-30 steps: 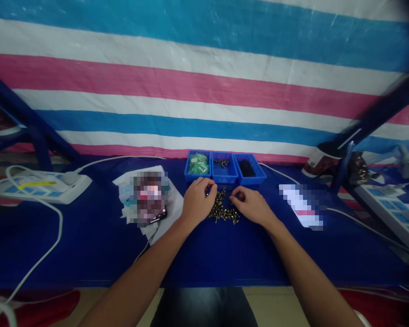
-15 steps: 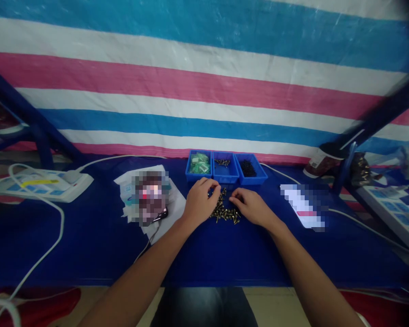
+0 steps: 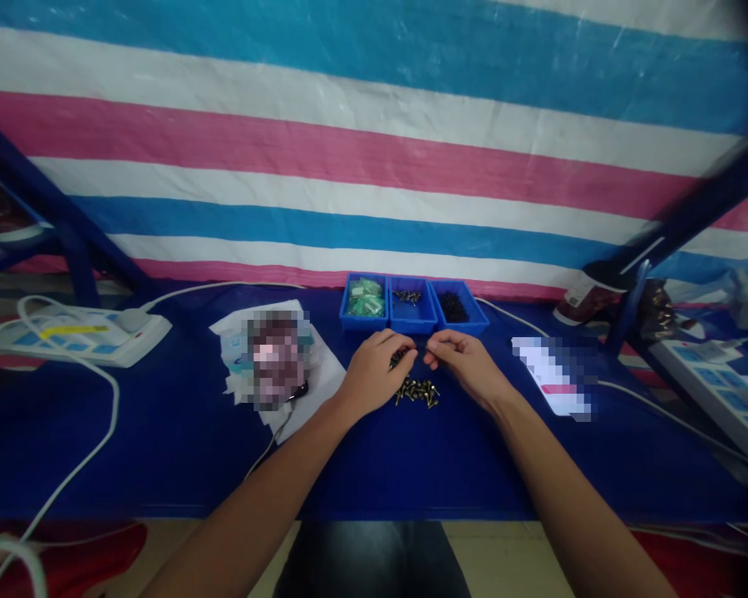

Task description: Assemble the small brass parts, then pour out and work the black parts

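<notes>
Small, shiny, brass-coloured screws [image 3: 419, 392] lie loosely heaped

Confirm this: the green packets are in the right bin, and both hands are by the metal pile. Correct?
Not quite: the head view shows the green packets in the left bin. The left hand and right hand are indeed by the metal pile.

Left power strip [image 3: 153, 336]: a yellow label [image 3: 75, 330] lies across it, any wording too blurred to read.
White packet [image 3: 229, 347]: blue-green printing, partly pixelated, illegible.
Lit screen at right [image 3: 552, 384]: pixelated, no characters legible.
Cup-like container [image 3: 589, 301]: pale label with a small dark mark, too small to read.
Readable text anywhere: none.
</notes>
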`<state>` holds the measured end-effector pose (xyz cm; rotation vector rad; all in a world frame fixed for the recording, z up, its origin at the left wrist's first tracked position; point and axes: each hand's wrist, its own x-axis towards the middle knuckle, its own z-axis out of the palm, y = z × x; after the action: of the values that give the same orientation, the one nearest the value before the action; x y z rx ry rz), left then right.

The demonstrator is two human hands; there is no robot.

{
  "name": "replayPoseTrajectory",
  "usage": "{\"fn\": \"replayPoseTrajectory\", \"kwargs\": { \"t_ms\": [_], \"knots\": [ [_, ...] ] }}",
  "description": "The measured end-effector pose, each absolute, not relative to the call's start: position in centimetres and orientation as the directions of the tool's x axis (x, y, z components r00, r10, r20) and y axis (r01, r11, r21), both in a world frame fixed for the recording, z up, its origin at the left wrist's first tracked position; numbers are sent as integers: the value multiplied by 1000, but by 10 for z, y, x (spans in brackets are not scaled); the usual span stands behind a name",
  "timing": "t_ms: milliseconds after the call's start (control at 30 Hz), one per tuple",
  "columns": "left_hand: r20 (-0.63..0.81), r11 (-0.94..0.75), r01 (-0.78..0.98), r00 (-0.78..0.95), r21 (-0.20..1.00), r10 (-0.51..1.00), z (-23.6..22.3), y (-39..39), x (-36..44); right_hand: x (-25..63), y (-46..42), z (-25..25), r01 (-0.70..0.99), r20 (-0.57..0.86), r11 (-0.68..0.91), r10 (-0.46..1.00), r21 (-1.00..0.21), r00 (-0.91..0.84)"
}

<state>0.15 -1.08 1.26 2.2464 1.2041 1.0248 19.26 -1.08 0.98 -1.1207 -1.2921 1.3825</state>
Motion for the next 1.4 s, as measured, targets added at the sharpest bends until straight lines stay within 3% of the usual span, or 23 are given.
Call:
{"fn": "replayPoseTrajectory", "kwargs": {
  "t_ms": [267, 733, 1067, 1400],
  "knots": [
    [453, -666, 450, 497, 595, 740, 16, -13, 0, 191, -13, 14, -148, -82, -105, 985, -983, -153],
    [536, -657, 447, 381, 607, 754, 12, -7, -2, 191, -15, 9, -157, -79, -116, 972, -981, -221],
    [454, -587, 506, 372, 632, 810, 15, -10, 1, 188, -14, 8, -70, -15, -27, 985, -997, -170],
    [494, -615, 508, 368, 603, 788, 12, -9, -2, 184, -16, 15, 94, -3, 18, 976, -995, -220]
  ]
}}
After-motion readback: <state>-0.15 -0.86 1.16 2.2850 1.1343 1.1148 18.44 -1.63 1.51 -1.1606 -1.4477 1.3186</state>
